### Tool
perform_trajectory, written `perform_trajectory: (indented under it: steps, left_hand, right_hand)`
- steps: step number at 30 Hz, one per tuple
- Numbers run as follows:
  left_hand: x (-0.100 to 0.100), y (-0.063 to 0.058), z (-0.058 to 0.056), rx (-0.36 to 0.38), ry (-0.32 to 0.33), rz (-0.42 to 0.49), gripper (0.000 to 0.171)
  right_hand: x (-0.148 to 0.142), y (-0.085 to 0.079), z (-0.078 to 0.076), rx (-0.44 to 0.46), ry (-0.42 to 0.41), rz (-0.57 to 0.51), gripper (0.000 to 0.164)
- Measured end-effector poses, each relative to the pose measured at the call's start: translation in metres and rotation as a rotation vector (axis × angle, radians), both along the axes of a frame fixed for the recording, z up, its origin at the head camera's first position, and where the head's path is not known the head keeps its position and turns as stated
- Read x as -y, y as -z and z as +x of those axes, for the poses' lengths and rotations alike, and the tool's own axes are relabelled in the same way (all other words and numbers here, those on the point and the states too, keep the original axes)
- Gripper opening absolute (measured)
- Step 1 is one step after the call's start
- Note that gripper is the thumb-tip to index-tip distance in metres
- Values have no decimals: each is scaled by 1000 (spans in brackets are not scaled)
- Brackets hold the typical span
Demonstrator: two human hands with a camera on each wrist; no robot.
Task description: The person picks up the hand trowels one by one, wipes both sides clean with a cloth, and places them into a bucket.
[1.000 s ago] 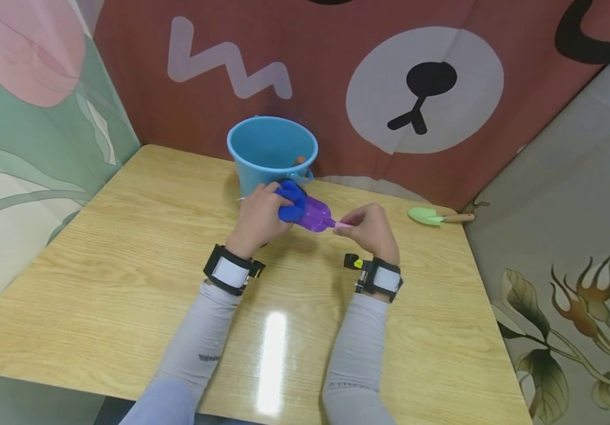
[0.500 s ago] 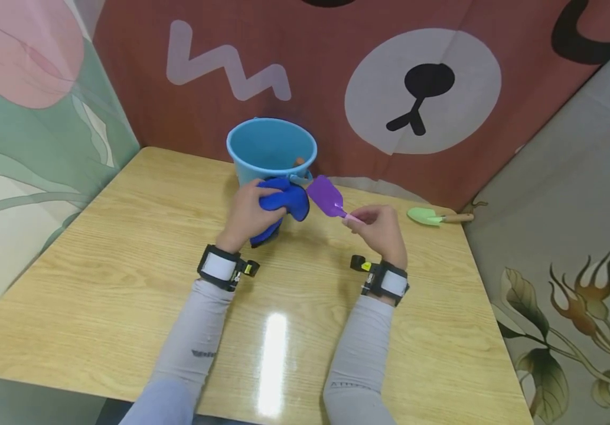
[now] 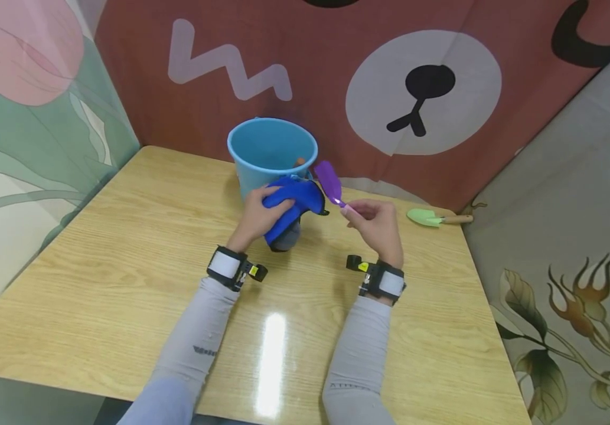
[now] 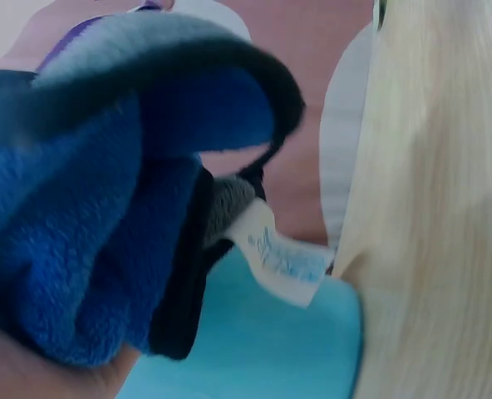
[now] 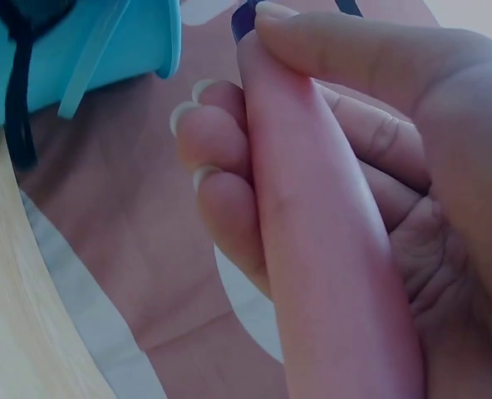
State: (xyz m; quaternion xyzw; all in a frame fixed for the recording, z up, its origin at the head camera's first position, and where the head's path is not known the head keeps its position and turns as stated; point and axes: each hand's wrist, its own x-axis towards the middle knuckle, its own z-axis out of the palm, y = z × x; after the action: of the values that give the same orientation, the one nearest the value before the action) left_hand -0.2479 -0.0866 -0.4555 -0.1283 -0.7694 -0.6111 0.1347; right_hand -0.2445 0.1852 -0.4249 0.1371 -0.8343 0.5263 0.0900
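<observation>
My left hand [image 3: 260,213] grips a bunched blue cloth [image 3: 300,193] with black edging and a grey side, in front of the bucket. Up close in the left wrist view, the cloth [image 4: 71,241] looks fluffy, and a white label [image 4: 283,258] hangs from it. A small toy shovel has a purple blade [image 3: 328,180], raised and tilted up beside the cloth. Its pink handle [image 5: 312,199] lies in my right hand [image 3: 378,225], pinched near the blade between thumb and fingers in the right wrist view.
A light blue bucket [image 3: 248,174] stands at the table's back edge, with something brownish-orange [image 3: 299,162] inside near its rim. A green trowel [image 3: 424,217] with a wooden handle lies at the back right of the wooden table [image 3: 177,277]. Printed curtains hang behind.
The purple blade has come away from the cloth and swung upward, and my right hand has shifted slightly right. The cloth in my left hand has turned and now hangs down, showing its grey side.
</observation>
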Motion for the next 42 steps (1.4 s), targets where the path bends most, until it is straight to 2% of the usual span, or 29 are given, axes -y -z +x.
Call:
perform_trajectory:
  steps: [5,7,9,12,14,16,18,21,27,34,42]
  left_hand:
    - [-7,4,-2,110,27,101,37]
    - [-10,5,-3,170,37,170,39]
    - [-14,6,-4,215,15,246,41]
    - [-22,8,-5,266,1,380,46]
    - [-27,9,-4,298,28,475,52]
    - [-31,10,-3,348,93,570,60]
    - [-34,12,-2,392,142,650,67]
    - [-37,15,-4,430,154,729,72]
    - [-38,17,-4,395,149,781,68]
    - [-38,17,-3,343,142,795,46]
    - [-39,11,-2,348,143,787,39]
  right_hand:
    - [10,-2,-1,-15,-61,-27,29]
    - [14,-2,-2,-29,-81,-29,27]
    - [17,-2,-2,-43,-95,-30,27]
    - [24,-13,6,-46,-120,-29,23]
    - [30,-22,11,-44,-142,-19,22]
    - [36,-31,17,-35,-159,-3,21]
    - [37,-29,14,-34,-172,15,22]
    - [36,-20,7,-25,-183,30,22]
    - [33,-8,-2,-22,-209,41,20]
    - [33,-9,-2,-4,-258,100,19]
    - [34,-10,-1,14,-261,166,21]
